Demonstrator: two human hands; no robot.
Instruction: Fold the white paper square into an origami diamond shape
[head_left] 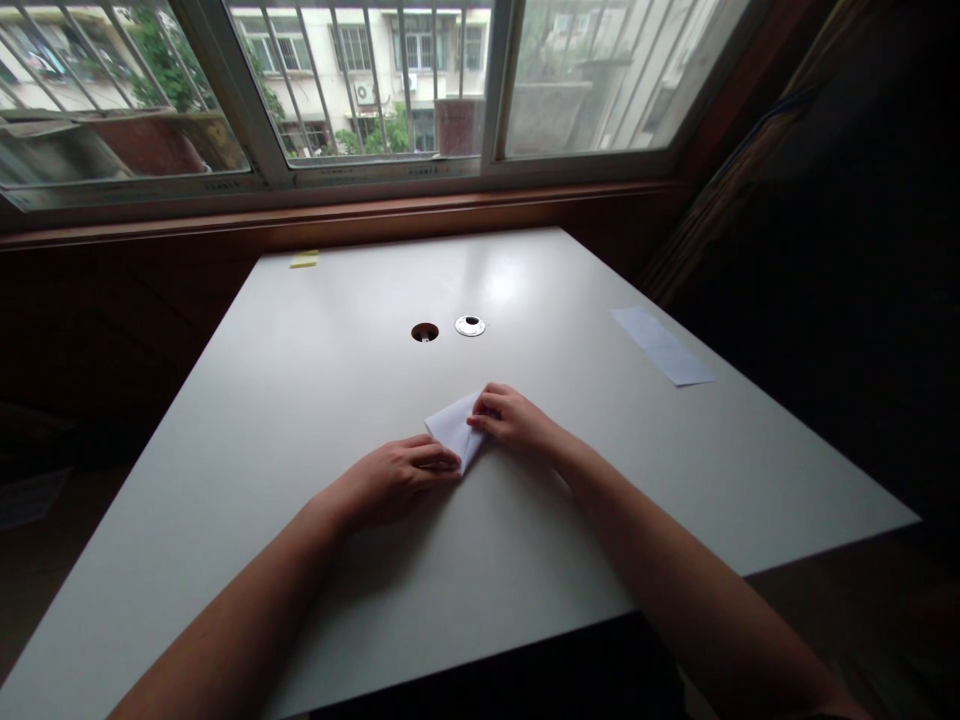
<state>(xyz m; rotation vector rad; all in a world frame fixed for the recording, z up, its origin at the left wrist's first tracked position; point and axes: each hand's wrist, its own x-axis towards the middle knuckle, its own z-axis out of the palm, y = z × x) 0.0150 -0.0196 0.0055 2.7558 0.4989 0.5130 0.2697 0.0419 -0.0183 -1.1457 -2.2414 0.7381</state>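
A small folded piece of white paper [457,428] lies on the white table [315,420] in front of me. My left hand [397,478] rests on the paper's near left edge, fingers together and pressing it flat. My right hand [510,415] pinches the paper's right corner with curled fingers. Both forearms reach in from the bottom of the view.
A strip of white paper [661,345] lies near the table's right edge. A round cable hole [424,331] and its loose white cap [470,325] sit mid-table. A yellow sticky note [304,259] is at the far edge, under a barred window [375,90].
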